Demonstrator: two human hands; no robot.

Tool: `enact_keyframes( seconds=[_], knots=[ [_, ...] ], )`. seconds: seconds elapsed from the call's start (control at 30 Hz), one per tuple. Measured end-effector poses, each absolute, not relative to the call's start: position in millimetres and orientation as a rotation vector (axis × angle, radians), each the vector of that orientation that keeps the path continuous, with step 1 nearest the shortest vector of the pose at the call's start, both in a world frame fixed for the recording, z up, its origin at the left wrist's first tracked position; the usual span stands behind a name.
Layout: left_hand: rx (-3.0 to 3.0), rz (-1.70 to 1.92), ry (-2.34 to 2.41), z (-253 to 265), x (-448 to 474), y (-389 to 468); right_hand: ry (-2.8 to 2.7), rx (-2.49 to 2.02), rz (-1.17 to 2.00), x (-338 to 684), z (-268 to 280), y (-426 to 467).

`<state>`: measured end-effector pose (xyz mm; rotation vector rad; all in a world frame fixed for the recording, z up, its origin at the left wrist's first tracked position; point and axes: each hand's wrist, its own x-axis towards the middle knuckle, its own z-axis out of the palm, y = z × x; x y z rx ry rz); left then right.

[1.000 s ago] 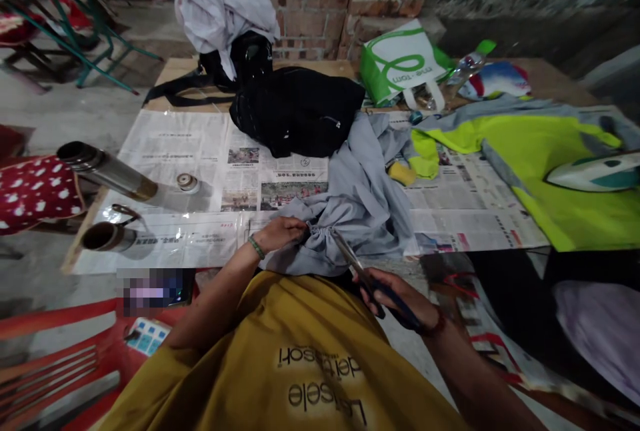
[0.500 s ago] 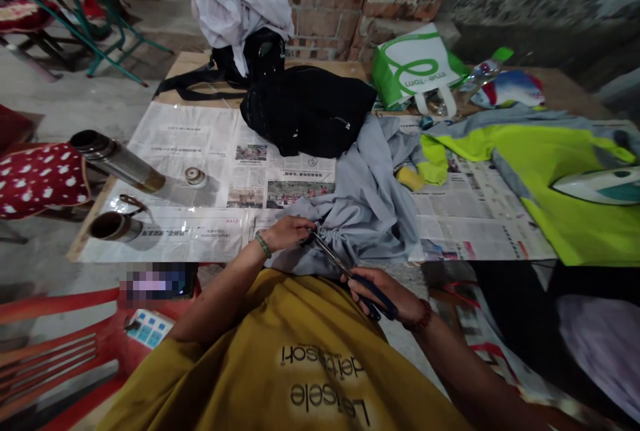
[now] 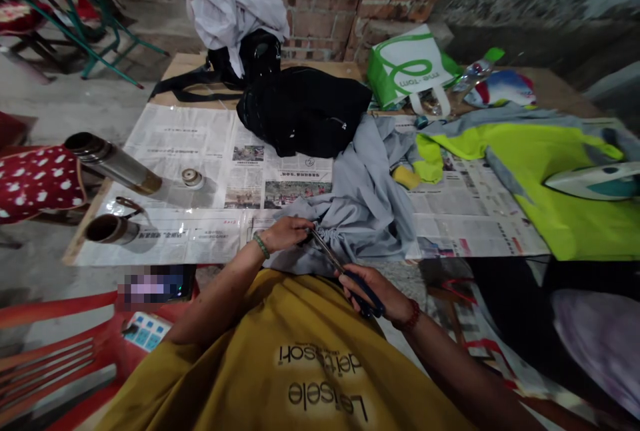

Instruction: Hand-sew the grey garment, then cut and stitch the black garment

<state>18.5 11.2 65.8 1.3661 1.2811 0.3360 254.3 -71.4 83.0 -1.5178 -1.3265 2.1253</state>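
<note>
My right hand (image 3: pixel 367 291) grips the dark blue handles of a pair of scissors (image 3: pixel 327 247), whose blades point up and left at the gathered part of a grey garment (image 3: pixel 367 194). The blades look almost closed, with their tips by my left fingers. My left hand (image 3: pixel 287 233) pinches the grey cloth near the table's front edge; what exactly lies between the fingertips is partly hidden. The garment spreads in folds from my lap over the newspaper, up to a black bag (image 3: pixel 303 111).
Left on the newspaper (image 3: pixel 173 141) stand a steel thermos (image 3: pixel 117 164), its cap (image 3: pixel 191 178) and a cup (image 3: pixel 113 229). On the right, an iron (image 3: pixel 597 182) rests on a yellow-green garment (image 3: pixel 530 157). A yellow sponge-like piece (image 3: pixel 406 177) and a green-white bag (image 3: pixel 410 67) lie further back.
The scissors' handles have come closer together as my right hand closed and shifted slightly left. My left hand keeps its pinch on the grey cloth. The whole view has shifted a little.
</note>
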Motion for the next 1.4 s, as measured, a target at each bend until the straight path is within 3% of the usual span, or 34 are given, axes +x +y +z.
enact_keyframes(
  seconds=[0.53,0.63,0.77,0.87,1.07,1.23,1.3,1.4],
  knots=[
    [1.321,0.411,1.231,66,10,10,-1.324,-1.506,2.054,275,84,-71],
    [1.235,0.481,1.225,69,2,8,-1.295,-1.691,1.598,309,86,-56],
    [1.080,0.728,1.273,77,-15,5,-1.451,-2.273,0.576,374,74,-21],
    [0.927,0.912,1.354,81,-25,2,-1.581,-2.604,0.284,417,59,1],
    [0.898,1.097,1.365,79,-31,-14,-1.933,-2.583,0.356,458,38,28],
    [1.354,1.028,1.408,74,-17,-34,-1.704,-2.268,0.216,410,56,20],
    [1.581,0.970,1.460,74,-7,-41,-1.610,-1.985,0.500,363,68,2],
    [1.836,0.905,1.461,74,8,-50,-1.473,-1.643,1.269,282,79,-31]
  ],
)
